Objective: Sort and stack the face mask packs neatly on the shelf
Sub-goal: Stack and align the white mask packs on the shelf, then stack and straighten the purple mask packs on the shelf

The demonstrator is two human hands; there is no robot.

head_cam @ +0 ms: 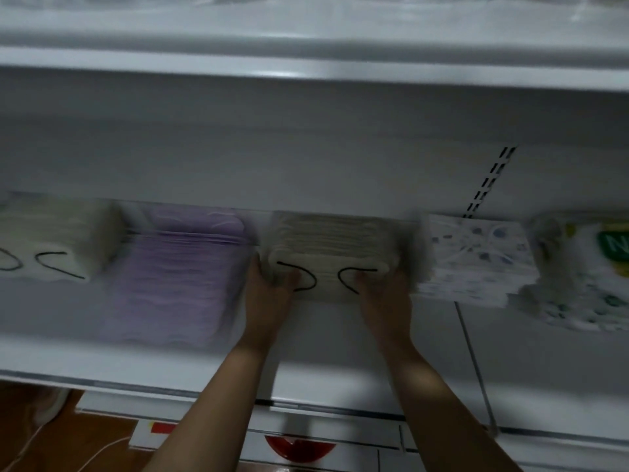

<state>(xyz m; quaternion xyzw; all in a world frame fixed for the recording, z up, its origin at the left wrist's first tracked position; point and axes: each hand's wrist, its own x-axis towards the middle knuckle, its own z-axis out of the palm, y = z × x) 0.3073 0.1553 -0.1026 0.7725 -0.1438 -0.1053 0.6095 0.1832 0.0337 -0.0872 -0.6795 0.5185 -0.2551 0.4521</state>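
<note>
You look to be seating the cream stack of black-looped face masks [335,264] on the white metal shelf [340,345] (between the lilac stack [177,277] and the speckled white stack [476,264]) — left hand [269,296] and right hand [386,296] both clasping its front corners — so next, square it and release.

"What sort of place am I steering through here?"

"A shop aisle, I think. I see a white metal shelf [340,369] with another board [306,63] above it and a slotted upright [490,182] up the back panel."

"And the goods?"

"Lined up like stock: a purple stack [177,277], a cream stack [326,247] and a patterned stack [476,260] of packs, side by side. I also see a red-and-white label [299,447] below."
</note>
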